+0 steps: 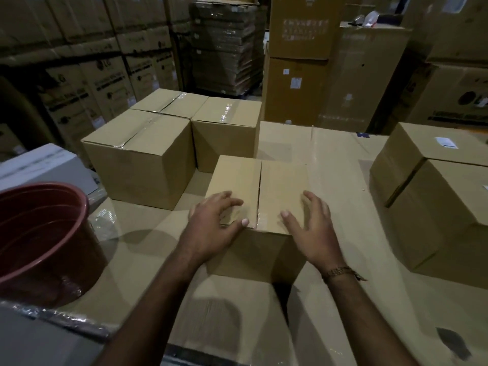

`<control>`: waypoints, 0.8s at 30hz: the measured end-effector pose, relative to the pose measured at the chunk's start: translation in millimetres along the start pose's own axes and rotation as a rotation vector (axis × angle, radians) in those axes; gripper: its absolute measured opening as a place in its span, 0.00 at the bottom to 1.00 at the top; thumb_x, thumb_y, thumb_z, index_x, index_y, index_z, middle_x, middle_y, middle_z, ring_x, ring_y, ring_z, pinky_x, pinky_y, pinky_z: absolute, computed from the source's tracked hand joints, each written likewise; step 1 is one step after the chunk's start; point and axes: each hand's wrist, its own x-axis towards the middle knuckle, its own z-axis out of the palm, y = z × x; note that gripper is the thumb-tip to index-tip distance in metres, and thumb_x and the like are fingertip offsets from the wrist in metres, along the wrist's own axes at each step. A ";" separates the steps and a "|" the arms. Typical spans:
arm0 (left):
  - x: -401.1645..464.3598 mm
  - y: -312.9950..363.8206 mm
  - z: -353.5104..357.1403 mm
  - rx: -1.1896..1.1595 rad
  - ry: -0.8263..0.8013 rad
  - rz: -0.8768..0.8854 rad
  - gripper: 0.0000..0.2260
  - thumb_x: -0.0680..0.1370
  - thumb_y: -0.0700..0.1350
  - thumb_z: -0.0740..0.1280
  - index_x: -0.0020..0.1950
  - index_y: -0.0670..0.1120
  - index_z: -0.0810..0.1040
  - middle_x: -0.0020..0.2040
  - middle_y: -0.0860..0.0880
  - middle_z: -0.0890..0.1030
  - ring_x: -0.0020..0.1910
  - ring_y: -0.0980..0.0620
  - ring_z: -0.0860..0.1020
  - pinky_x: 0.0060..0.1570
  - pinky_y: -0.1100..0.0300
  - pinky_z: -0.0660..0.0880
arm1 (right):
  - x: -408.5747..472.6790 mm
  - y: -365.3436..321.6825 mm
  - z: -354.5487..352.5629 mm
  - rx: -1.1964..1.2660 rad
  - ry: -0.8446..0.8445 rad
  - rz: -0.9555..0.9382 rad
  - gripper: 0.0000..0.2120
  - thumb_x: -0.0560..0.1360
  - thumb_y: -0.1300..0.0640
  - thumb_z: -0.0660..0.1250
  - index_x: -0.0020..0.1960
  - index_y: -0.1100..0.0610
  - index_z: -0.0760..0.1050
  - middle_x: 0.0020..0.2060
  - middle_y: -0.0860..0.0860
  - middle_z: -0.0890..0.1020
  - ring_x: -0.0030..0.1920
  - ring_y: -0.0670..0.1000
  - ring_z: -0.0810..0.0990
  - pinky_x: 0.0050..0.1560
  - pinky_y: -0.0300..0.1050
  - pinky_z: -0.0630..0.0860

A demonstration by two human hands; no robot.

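Box [280, 180] sits under both hands, seam and long axis running straight away from them, left hand [216, 223] and right hand [311, 228] resting splayed on its top.

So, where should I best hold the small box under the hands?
The small box stands free left and right, and its flat top gives no handle, so probably grip its two side walls, coming in from both sides.
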 end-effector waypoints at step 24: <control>143.2 -134.2 -131.8 0.680 -0.083 -0.019 0.53 0.61 0.70 0.80 0.82 0.60 0.63 0.85 0.50 0.59 0.84 0.48 0.54 0.81 0.39 0.47 | 114.9 -58.5 126.9 -0.138 -0.044 0.073 0.36 0.83 0.35 0.62 0.85 0.50 0.58 0.83 0.54 0.60 0.78 0.60 0.68 0.74 0.55 0.70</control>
